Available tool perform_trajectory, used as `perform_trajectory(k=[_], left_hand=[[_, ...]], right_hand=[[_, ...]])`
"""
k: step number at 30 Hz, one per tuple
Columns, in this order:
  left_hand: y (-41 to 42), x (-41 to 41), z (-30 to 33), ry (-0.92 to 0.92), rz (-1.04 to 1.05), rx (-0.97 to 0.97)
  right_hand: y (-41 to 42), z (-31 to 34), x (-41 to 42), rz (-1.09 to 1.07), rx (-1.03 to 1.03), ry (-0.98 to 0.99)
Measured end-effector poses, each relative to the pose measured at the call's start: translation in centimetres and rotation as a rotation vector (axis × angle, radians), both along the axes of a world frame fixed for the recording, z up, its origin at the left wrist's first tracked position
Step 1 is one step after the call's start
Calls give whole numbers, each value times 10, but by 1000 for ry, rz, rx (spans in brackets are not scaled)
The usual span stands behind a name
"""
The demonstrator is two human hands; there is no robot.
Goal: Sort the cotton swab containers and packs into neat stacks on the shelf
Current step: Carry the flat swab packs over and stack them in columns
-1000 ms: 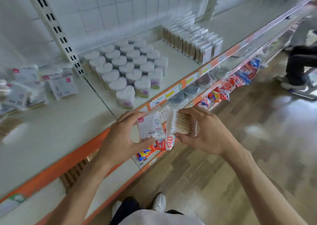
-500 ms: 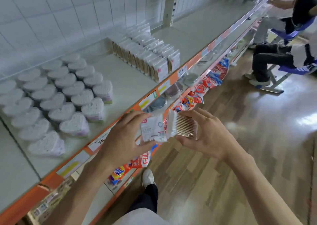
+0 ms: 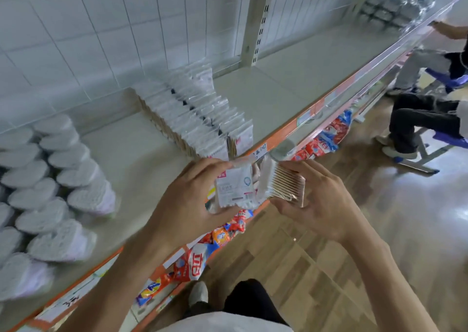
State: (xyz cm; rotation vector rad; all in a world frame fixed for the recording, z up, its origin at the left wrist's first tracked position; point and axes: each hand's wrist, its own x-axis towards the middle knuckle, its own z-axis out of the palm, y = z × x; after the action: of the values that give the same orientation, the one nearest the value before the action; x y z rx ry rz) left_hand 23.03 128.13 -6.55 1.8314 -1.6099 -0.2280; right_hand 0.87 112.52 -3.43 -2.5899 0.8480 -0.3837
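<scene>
You hold two packs of cotton swabs in front of the shelf edge [image 3: 283, 139]. Your left hand [image 3: 187, 200] grips a flat white pack [image 3: 234, 187], label facing you — fingers over its top, thumb under. Your right hand [image 3: 321, 205] grips a clear pack of wooden-stemmed swabs [image 3: 285, 184], just beside the first. Behind them on the shelf stand rows of upright packs [image 3: 192, 114]; to the left, blurred, are heart-shaped containers [image 3: 58, 179]. Bright snack bags [image 3: 220, 233] fill the shelf below.

Snack packets [image 3: 192, 266] on the lower shelf; seated person [image 3: 425, 119] (far right).
</scene>
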Motion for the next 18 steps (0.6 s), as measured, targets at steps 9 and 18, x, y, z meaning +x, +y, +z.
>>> perform_trajectory(k=[9,18], left_hand=[[-82,-16,14,-78,192,10],[-173,-35,31,-133,452,37]], right_hand=[[-135,-11,29,206,54,-84],[-271,-11,82,480,32,-99]])
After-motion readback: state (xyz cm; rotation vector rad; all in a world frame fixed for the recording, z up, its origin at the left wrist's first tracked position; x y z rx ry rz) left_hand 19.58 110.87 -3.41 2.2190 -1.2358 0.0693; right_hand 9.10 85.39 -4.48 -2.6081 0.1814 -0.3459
